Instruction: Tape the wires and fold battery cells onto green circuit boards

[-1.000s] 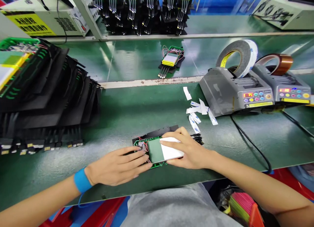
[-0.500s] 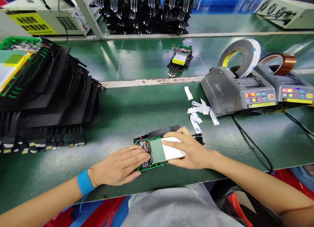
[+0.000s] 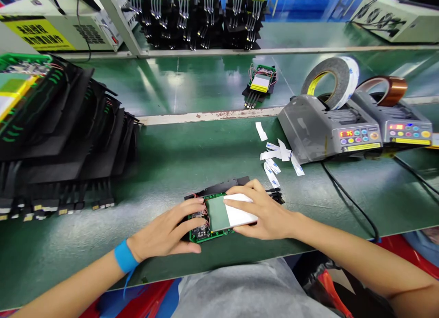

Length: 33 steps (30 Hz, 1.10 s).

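Green worktop (image 3: 164, 162) lies under both hands. Fingers and thumb of the right hand (image 3: 259, 210) span the white end of a flat pack (image 3: 219, 212), clasping its long edges. That pack sits in a green-edged circuit assembly (image 3: 206, 238) near the bench's front edge. Half-open, the left hand (image 3: 169, 229) curves over the assembly's wired end; whether its fingertips press there, I cannot tell. Beyond lie white-and-blue strips (image 3: 271, 166), just beside a grey tape dispenser (image 3: 329, 126); black units (image 3: 72, 130) stand stacked at left.
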Available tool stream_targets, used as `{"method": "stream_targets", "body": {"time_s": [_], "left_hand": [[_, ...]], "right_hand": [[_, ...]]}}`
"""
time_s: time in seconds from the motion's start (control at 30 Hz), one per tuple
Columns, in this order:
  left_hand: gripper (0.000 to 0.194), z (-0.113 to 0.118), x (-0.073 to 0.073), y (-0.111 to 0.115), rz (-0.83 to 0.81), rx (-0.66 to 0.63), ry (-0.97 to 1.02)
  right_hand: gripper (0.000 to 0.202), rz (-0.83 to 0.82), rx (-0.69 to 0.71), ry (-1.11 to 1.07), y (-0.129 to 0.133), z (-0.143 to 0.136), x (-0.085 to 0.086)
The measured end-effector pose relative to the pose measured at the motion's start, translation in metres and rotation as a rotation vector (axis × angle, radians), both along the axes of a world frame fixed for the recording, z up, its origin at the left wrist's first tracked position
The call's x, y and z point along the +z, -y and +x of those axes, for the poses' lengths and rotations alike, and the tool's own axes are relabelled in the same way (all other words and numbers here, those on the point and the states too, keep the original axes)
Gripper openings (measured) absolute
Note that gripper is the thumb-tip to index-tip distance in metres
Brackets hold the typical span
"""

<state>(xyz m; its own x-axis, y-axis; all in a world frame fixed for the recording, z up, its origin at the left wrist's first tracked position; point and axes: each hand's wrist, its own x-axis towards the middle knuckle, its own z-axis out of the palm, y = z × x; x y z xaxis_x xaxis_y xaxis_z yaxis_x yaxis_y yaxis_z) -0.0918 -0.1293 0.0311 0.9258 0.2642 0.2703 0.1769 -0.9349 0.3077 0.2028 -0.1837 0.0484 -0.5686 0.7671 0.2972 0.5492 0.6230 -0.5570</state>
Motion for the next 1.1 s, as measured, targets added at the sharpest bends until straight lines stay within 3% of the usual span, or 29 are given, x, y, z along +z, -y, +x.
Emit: {"method": "stream_targets", "body": {"time_s": [0.17,0.3,0.53,0.77,1.1], "left_hand": [[0.064,-0.002,-0.009,0.002,0.082,-0.046,-0.076],[0.074,0.004,-0.007,-0.001,0.111,-0.099,-0.208],[0.079,0.008,-0.004,-0.002,0.086,-0.089,-0.223],[0.066,0.007,-0.008,-0.002,0.127,-0.106,-0.207],[0.062,0.011,0.005,-0.013,0.221,-0.209,-0.181]], "right_hand": [[0.044,0.029,0.007,0.018,0.001,-0.004,0.001],[0.047,0.064,0.006,0.002,0.002,-0.006,-0.001],[0.047,0.107,-0.005,-0.002,0.000,-0.014,0.000],[0.050,0.035,-0.075,0.012,0.000,-0.018,-0.002],[0.064,-0.010,-0.085,0.307,0.011,-0.026,0.000]]}}
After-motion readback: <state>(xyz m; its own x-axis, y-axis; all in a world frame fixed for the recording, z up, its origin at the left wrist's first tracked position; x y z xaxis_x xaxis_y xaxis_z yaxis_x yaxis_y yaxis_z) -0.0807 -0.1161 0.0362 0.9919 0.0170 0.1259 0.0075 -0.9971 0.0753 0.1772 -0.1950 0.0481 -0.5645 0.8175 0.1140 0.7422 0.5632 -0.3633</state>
